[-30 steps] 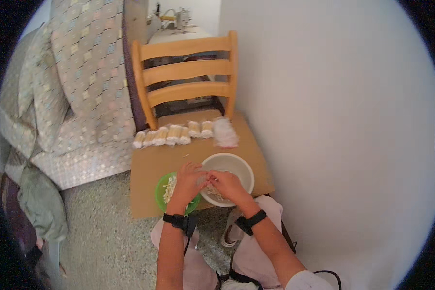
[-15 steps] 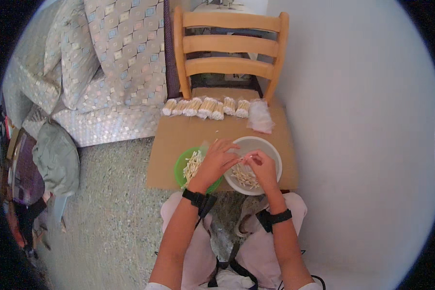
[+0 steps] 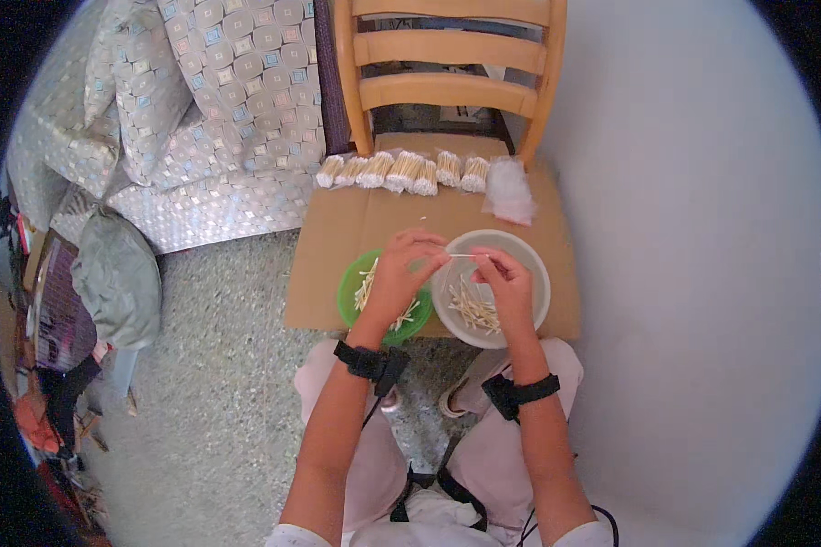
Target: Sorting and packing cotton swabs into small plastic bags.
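Note:
My left hand (image 3: 403, 271) and my right hand (image 3: 506, 283) meet over a white bowl (image 3: 531, 264) and pinch the two ends of one thin pale stick (image 3: 462, 256) between their fingertips. Loose sticks (image 3: 472, 310) of the same kind lie in the bowl. A green plate (image 3: 349, 294) with more sticks sits just left of the bowl, partly under my left hand. Both stand on a brown cardboard sheet (image 3: 365, 223) laid over a wooden chair (image 3: 447, 82). Several tied bundles of sticks (image 3: 401, 170) lie in a row at the back of the sheet.
A clear plastic bag (image 3: 508, 190) lies right of the bundles. A bed with a patterned cover (image 3: 201, 118) stands at the left, a grey cloth heap (image 3: 119, 278) beside it. A white wall (image 3: 684, 273) runs along the right. Speckled floor (image 3: 219, 392) lies below.
The view has shifted so the chair and bowl sit more centred. My hands stayed together over the bowl, and a single stick now shows between them.

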Available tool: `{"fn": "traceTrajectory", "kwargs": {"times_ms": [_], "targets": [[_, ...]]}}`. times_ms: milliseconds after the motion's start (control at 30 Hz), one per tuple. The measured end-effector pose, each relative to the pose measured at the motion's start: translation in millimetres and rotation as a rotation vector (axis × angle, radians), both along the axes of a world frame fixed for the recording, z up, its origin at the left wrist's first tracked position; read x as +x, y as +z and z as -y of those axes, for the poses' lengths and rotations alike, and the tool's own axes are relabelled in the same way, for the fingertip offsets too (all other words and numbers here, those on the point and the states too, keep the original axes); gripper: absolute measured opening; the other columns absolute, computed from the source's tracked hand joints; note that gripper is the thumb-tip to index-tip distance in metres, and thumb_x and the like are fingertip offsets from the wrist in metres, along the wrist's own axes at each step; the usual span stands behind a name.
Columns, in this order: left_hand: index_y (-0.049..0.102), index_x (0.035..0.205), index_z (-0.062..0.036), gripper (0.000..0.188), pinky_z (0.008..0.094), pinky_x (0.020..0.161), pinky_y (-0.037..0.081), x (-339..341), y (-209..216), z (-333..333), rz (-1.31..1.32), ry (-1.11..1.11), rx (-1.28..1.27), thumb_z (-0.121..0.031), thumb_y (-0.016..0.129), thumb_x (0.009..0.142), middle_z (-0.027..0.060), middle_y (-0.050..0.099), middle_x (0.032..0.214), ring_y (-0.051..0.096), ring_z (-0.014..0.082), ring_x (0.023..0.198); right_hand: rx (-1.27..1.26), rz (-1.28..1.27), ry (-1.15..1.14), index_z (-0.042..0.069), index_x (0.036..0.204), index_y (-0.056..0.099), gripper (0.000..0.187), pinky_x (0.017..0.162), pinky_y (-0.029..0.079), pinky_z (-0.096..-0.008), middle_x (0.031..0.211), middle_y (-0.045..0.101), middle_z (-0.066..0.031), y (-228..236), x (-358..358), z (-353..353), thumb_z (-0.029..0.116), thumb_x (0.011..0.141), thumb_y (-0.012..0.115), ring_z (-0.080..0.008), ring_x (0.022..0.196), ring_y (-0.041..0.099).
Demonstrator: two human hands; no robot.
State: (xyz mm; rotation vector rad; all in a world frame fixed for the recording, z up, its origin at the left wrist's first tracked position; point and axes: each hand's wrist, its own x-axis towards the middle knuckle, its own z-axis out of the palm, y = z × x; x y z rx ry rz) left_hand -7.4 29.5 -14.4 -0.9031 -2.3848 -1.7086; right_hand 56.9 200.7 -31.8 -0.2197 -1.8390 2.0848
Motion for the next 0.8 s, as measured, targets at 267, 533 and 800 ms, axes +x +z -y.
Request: {"fn": "traceTrajectory", "kwargs": {"times_ms": [267,533,800], "targets": [[0.067,0.088,-0.0066,0.014,0.0376,0.099,0.036,-9,-6,9,-0.122,-0.060,-0.064,-0.018,0.068,0.080,0.0066,0.061,0.109,0.050,0.0254,0.111,0.028,0.043,-0.013,0.000,0.101,0.067,0.020,0.061,0.048,-0.0216,0.089,0.069,-0.0055,2,0,5,0.013,0.086,0.064,-0.0095,0.067,0.060],[0.066,0.099,-0.0091,0.028,0.0395,0.101,0.035,-10,0,17,-0.126,-0.057,-0.140,-0.022,0.073,0.074,0.0063,0.058,0.116,0.047,0.0263,0.116,-0.091,-0.056,-0.108,0.000,0.102,0.061,0.021,0.055,0.046,-0.0193,0.087,0.069,-0.0064,6,-9,11,0.012,0.085,0.066,-0.0079,0.063,0.060],[0.043,0.136,-0.0167,0.083,0.0438,0.106,0.031,-23,-18,20,-0.350,-0.150,-0.365,-0.032,0.078,0.063,0.0116,0.047,0.135,0.038,0.0338,0.127,0.308,0.012,-0.278,0.001,0.091,0.064,0.014,0.056,0.049,-0.0229,0.084,0.069,-0.0076,2,-8,11,0.009,0.081,0.069,-0.0111,0.063,0.063]]}}
